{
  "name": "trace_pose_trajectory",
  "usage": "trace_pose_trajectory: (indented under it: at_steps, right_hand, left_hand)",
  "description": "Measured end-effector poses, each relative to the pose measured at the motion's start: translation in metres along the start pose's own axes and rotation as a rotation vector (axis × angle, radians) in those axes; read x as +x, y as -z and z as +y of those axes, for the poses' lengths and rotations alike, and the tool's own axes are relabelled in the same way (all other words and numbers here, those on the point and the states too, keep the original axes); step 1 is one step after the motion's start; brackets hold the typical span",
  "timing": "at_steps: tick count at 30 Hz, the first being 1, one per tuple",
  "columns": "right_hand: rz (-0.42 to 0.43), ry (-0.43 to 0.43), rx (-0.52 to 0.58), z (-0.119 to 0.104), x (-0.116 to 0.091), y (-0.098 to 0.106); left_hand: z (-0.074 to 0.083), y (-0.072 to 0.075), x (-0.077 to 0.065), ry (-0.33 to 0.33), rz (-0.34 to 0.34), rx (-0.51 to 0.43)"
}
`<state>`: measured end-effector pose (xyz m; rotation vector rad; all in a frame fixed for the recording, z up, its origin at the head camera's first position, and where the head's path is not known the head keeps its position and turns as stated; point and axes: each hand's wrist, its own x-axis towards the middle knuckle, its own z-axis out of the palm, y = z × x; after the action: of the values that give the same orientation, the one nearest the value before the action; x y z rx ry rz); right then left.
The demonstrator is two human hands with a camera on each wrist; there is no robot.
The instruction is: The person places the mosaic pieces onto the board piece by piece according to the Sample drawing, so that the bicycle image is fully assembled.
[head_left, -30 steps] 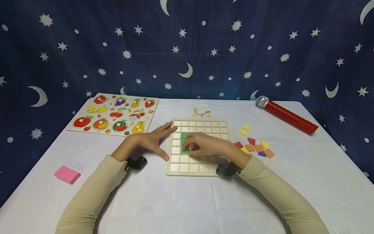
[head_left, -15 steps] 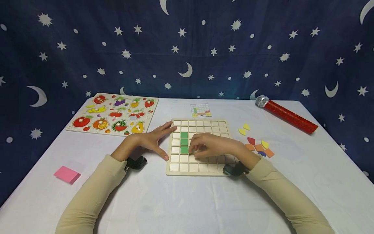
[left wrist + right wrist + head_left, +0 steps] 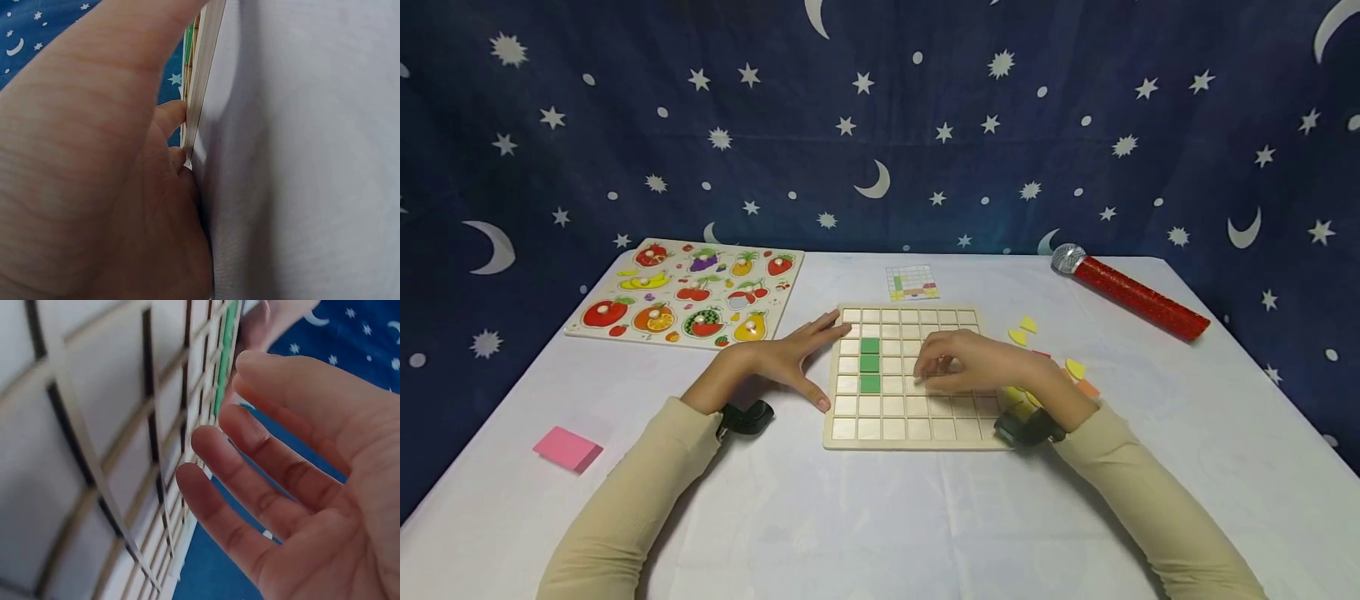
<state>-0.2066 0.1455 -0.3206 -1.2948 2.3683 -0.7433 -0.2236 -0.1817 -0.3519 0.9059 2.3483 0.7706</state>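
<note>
A wooden grid board (image 3: 895,429) lies flat on the white table. Three green square tiles (image 3: 869,364) sit in a column in its second column of cells from the left. My left hand (image 3: 790,358) rests by the board's left side, thumb and fingers spread along that edge. Over the middle of the board hovers my right hand (image 3: 973,360), its fingers loosely bent. In the right wrist view nothing is between the fingers of the right hand (image 3: 294,481), which stand apart from the cells.
Yellow pieces (image 3: 1028,324) and orange pieces (image 3: 1087,388) lie right of the board, partly behind my right arm. A pattern card (image 3: 912,283) lies behind it. A fruit puzzle board (image 3: 775,304), a red microphone (image 3: 1135,296) and pink folded paper (image 3: 568,449) lie farther out.
My right hand has left the lowest green tile and moved right across the board, uncovering the green column. My left hand has stayed at the board's edge.
</note>
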Motion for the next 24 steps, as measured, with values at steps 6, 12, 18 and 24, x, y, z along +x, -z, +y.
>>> trace_pose_trajectory:
  at_steps: [6,12,18,24]
  right_hand:
    - [0.026,-0.063,-0.018,0.008,-0.010,0.015]
    - [0.065,-0.159,-0.039,0.019,-0.022,0.030]
    - [0.095,-0.238,-0.030,0.028,-0.032,0.038]
    - [0.132,-0.303,-0.028,0.039,-0.039,0.040]
  left_hand:
    - [-0.001,0.000,0.001,-0.001,0.000,-0.003]
    - [0.000,-0.001,0.001,-0.004,0.000,0.002]
    - [0.002,0.000,0.000,-0.006,0.001,0.001]
    - [0.001,0.000,0.000,0.007,0.000,0.002]
